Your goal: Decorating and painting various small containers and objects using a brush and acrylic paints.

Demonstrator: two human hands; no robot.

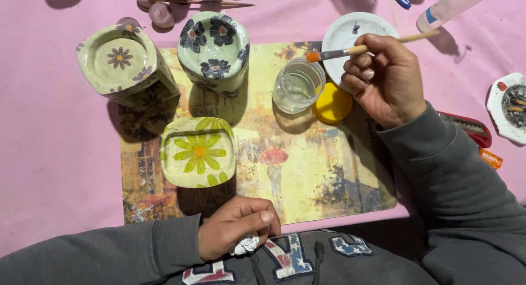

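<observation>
My right hand (383,79) grips a thin wooden paintbrush (350,50) with an orange tip, held over a clear plastic cup of water (297,85) and a white dish (350,33). A yellow lid (333,105) lies beside the cup. My left hand (235,229) rests near my chest, closed on a small crumpled white wad (246,245). Just above it stands a pale green container with a yellow-green daisy (199,152). Two more flower-decorated containers stand behind: one with purple daisies (123,63), one with dark blue flowers (215,49).
A printed placemat (307,170) lies on a pink tablecloth (49,153). A white ashtray (509,107) sits at the right edge with a red lighter (471,129) and an orange lighter (491,158). Another brush (197,2), small jars and a bottle (452,8) line the far edge.
</observation>
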